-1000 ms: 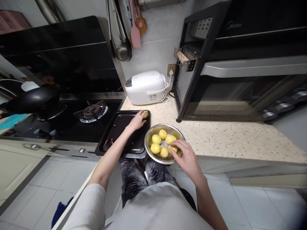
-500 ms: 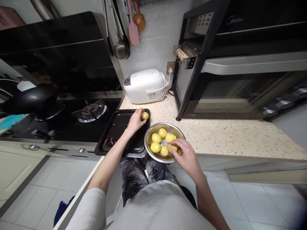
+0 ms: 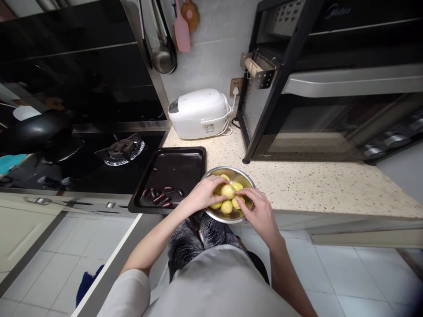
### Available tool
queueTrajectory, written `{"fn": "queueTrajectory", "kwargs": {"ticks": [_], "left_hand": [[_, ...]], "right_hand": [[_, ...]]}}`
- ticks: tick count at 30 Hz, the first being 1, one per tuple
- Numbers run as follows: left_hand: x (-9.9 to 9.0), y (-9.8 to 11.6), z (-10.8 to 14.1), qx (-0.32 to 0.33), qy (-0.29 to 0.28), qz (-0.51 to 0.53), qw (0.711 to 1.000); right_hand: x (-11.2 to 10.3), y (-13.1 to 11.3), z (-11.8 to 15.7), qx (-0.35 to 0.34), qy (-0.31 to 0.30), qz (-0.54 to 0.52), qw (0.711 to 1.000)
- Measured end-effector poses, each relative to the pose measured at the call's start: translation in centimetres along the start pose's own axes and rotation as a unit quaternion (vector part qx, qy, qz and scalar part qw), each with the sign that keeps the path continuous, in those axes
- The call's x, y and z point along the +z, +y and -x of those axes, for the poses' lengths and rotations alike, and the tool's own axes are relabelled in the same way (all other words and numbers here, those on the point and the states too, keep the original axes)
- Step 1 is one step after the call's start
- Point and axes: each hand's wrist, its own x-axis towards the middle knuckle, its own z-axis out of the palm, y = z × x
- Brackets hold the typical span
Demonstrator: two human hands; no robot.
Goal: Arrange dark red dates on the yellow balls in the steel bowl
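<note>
A steel bowl (image 3: 250, 179) at the counter's front edge contains several yellow potatoes (image 3: 227, 207). Over its middle my left hand (image 3: 207, 193) is closed on a potato (image 3: 228, 191), held between thumb and fingers. My right hand (image 3: 259, 206) reaches in from the right, its thumb and fingers on another potato (image 3: 237, 202) inside the bowl. Left of the bowl lies a black baking tray (image 3: 178, 169) with several small dark red oval pieces (image 3: 159, 198) on it, mostly near its front left.
Behind the tray stands a white appliance (image 3: 198, 114). A gas stove (image 3: 123, 149) with a black wok (image 3: 39, 130) is at the left. A large oven (image 3: 317, 127) and black rack (image 3: 264, 105) stand at the right. Utensils (image 3: 182, 31) hang on the wall.
My left hand has moved right with its potato, from over the tray to the bowl. The tray's dark red pieces now show more fully. My right hand stays at the bowl.
</note>
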Motion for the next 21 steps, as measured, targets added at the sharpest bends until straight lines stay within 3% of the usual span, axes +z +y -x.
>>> {"fn": "queueTrajectory", "kwargs": {"ticks": [5, 13, 17, 21], "left_hand": [[-0.1, 0.0, 0.3, 0.026, 0.007, 0.023, 0.999], [0.9, -0.3, 2.1, -0.018, 0.056, 0.041, 0.997], [-0.3, 0.0, 4.4, -0.045, 0.114, 0.049, 0.991], [-2.1, -1.4, 7.7, -0.132, 0.188, -0.046, 0.972]], "right_hand": [[0.2, 0.0, -0.1, 0.012, -0.004, -0.008, 1.0], [0.6, 0.1, -0.3, -0.024, -0.015, -0.016, 0.999], [0.7, 0.5, -0.4, -0.034, 0.016, -0.01, 0.999], [0.7, 0.1, -0.7, -0.038, 0.037, -0.02, 0.998]]}}
